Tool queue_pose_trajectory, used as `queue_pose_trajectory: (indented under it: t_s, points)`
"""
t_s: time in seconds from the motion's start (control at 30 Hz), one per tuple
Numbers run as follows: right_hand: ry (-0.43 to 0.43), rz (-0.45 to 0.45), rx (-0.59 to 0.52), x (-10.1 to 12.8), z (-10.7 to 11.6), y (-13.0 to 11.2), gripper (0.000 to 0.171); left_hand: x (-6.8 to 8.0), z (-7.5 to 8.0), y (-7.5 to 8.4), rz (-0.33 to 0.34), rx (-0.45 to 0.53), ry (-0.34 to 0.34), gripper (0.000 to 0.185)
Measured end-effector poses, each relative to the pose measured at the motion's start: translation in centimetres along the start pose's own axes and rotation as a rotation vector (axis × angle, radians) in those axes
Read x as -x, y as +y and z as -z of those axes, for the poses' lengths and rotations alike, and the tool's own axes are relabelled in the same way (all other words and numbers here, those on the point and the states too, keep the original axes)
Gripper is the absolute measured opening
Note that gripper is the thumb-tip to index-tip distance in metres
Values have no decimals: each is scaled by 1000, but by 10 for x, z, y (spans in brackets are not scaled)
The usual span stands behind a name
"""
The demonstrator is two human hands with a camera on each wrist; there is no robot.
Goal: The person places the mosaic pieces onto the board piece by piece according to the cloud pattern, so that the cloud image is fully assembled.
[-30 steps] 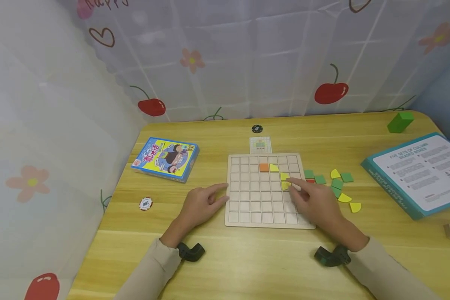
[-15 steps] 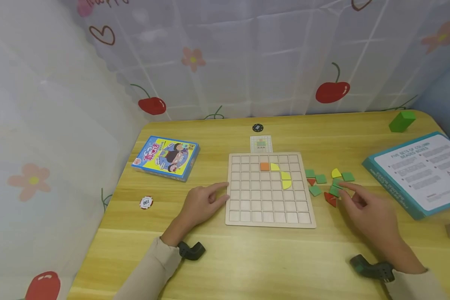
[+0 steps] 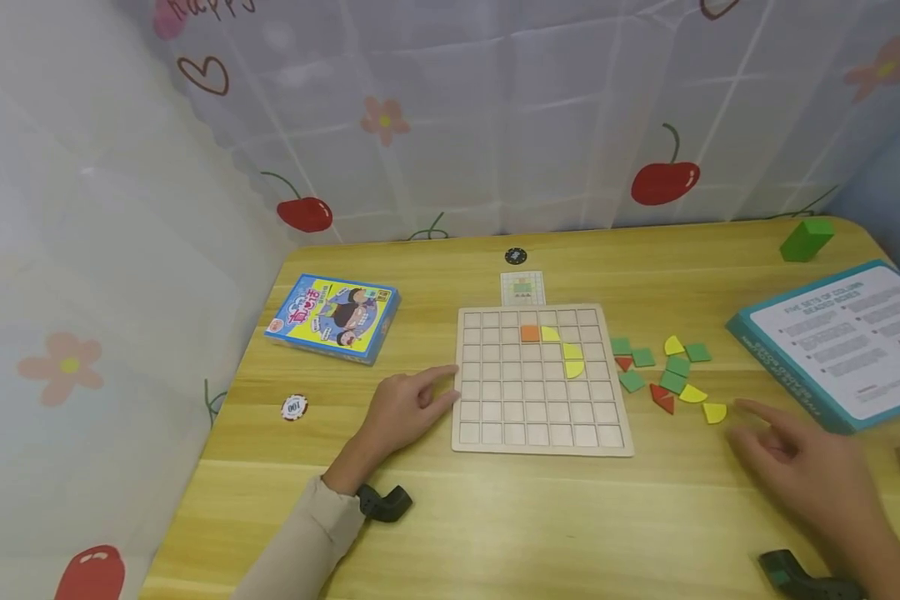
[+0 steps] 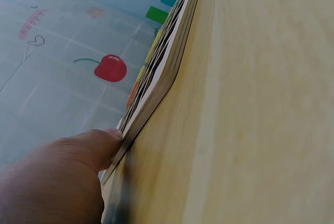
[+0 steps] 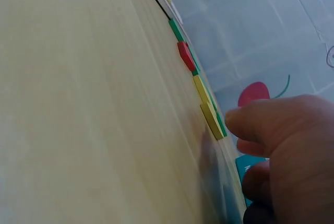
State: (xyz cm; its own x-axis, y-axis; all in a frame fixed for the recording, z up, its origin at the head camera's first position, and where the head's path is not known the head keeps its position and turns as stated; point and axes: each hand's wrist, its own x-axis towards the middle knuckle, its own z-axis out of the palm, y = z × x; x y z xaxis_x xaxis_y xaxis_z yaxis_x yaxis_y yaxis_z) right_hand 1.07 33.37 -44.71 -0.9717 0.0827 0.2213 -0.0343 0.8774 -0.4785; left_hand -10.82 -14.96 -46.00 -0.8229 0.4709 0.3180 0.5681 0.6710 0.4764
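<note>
A wooden grid board (image 3: 492, 392) lies mid-table. It bears an orange square tile (image 3: 529, 333) and three yellow quarter-circle tiles, one of them a lower tile (image 3: 573, 368). My left hand (image 3: 401, 412) touches the board's left edge with thumb and forefinger, and the left wrist view shows the thumb against the board's side (image 4: 166, 75). Just right of a loose yellow quarter-circle tile (image 3: 714, 413), my right hand (image 3: 813, 471) hovers with nothing in its fingers. In the right wrist view a yellow tile (image 5: 211, 120) lies just beyond the thumb.
Several loose tiles lie right of the board, among them a green square (image 3: 697, 352) and red triangles (image 3: 662, 398). A patterned card (image 3: 522, 288) and a black chip (image 3: 516, 256) lie behind. Boxes flank them: a blue-yellow one (image 3: 333, 317) and a teal one (image 3: 840, 342).
My right hand has left the yellow tile on the board and moved right, past the green and red tiles, to the outermost yellow tile. The left hand stays at the board's edge.
</note>
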Motion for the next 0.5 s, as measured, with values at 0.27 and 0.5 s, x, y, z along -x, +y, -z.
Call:
queue_pose_trajectory:
  t_s: [0.27, 0.5]
  points:
    - [-2, 27, 47, -1, -6, -6, 47, 1, 0, 0, -10, -5, 10, 34]
    - [19, 30, 77, -3, -8, -6, 44, 0, 0, 0, -12, 2, 13, 32]
